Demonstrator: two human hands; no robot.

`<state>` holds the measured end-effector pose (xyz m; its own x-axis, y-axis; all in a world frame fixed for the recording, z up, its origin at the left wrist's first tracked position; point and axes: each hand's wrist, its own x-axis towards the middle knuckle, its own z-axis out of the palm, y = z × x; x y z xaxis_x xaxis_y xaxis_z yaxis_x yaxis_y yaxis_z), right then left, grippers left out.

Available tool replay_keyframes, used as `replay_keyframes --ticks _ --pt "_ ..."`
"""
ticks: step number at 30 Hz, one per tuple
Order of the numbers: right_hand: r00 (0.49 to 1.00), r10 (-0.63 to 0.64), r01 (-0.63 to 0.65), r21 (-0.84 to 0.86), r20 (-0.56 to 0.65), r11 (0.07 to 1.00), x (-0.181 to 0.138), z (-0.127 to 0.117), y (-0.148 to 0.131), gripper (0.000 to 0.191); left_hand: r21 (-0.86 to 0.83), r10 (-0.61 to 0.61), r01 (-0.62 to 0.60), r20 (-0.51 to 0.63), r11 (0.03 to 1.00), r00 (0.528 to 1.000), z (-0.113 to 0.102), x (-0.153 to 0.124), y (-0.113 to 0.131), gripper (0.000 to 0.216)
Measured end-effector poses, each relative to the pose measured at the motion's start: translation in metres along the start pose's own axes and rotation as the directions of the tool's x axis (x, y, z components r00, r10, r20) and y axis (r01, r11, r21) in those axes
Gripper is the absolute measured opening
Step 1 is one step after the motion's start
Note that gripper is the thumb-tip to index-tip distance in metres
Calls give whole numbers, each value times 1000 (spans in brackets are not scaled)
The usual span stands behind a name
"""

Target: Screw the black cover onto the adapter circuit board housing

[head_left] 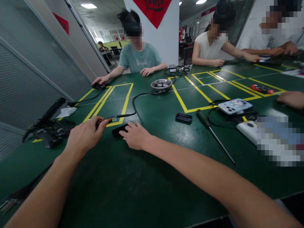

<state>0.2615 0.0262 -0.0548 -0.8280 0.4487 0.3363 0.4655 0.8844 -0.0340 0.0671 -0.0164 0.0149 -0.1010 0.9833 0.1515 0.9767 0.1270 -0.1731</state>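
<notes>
My left hand pinches a small green circuit board by its near end, just above the green table. A black cable runs from the board's far end toward the table's middle. My right hand lies on the table with its fingers curled over a small black casing piece, right beside the board. A second black casing piece lies apart, to the right.
A screwdriver lies right of the casing, near a phone on cables. A metal bowl sits mid-table. Black tools are piled at the left. Three people sit across the table; another hand rests at the right.
</notes>
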Motion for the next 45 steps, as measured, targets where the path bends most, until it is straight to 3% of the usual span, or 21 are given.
replay_keyframes --ticks 5,8,14,17,20,22,25,27,31,35,37,45 --pt "1000 5 -5 -66 -4 998 -72 -42 17 38 -185 150 -130 99 974 984 -1 0 20 64" --pt "998 64 -63 -57 18 996 -116 -65 22 26 -283 259 -212 139 935 956 -4 -4 34 61" --pt "974 215 -228 356 76 906 -170 -91 25 17 -301 265 -237 55 924 963 -11 -18 57 55" --pt "976 203 -220 403 84 888 -176 -95 22 20 -315 259 -248 -8 916 966 -10 -26 68 53" --pt "979 159 -198 445 124 873 -177 -98 23 33 -348 338 -339 -66 874 939 -8 -35 79 52" --pt "978 206 -200 489 43 849 -178 -102 26 38 -367 406 -413 -99 834 908 -8 -44 87 50" --pt "937 297 -171 502 -182 848 -181 -107 31 35 -404 499 -509 -139 760 856 -9 -56 102 44" --pt "938 261 -128 472 -228 872 -182 -108 33 38 -430 549 -557 -155 711 821 -10 -64 113 41" --pt "987 128 -75 425 -98 902 -183 -104 35 26 -469 628 -607 -134 641 767 -14 -76 129 38" --pt "993 115 -94 392 -31 915 -185 -105 37 24 -493 705 -632 -54 597 707 -15 -80 132 54" --pt "993 115 -112 371 12 922 -186 -105 37 24 -506 728 -638 -27 581 685 -13 -80 132 52" --pt "980 134 -183 408 144 895 -186 -106 35 26 -466 751 -674 -29 573 660 -9 -76 131 41"
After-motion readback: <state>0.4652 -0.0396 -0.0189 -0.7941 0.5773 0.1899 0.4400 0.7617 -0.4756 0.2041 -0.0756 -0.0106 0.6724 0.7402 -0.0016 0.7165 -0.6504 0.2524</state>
